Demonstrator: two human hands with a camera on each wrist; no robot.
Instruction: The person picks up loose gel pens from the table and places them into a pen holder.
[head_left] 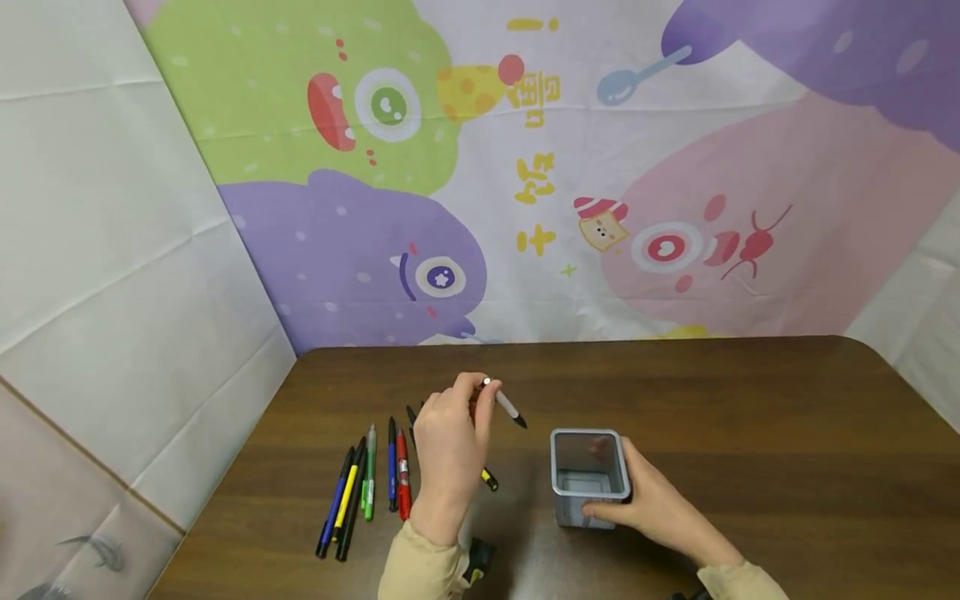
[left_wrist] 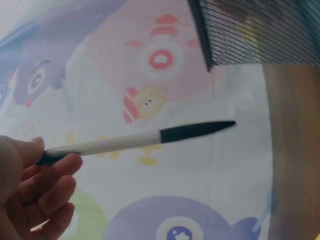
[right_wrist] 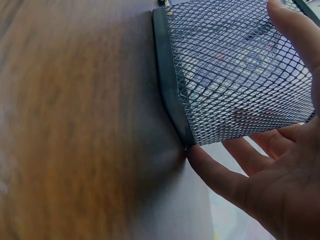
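My left hand (head_left: 453, 442) is raised over the table and pinches one end of a white pen (head_left: 507, 406) between thumb and fingers. The pen's dark tapered end points down and right, apart from the holder. In the left wrist view the pen (left_wrist: 120, 144) shows nearly full length, with the hand (left_wrist: 35, 187) at its dark end. A square black mesh pen holder (head_left: 567, 511) stands upright on the table. Around its right side my right hand (head_left: 667, 504) grips it, thumb on the near wall. In the right wrist view the fingers touch the mesh wall (right_wrist: 235, 75).
Several pens lie left of my left hand on the brown wooden table (head_left: 750, 433), among them a yellow pen (head_left: 347, 498), a green pen (head_left: 370, 475) and a red pen (head_left: 403, 475). A yellow-and-black pen end (head_left: 489, 478) shows beside the left wrist. A printed cloth (head_left: 555, 308) hangs behind.
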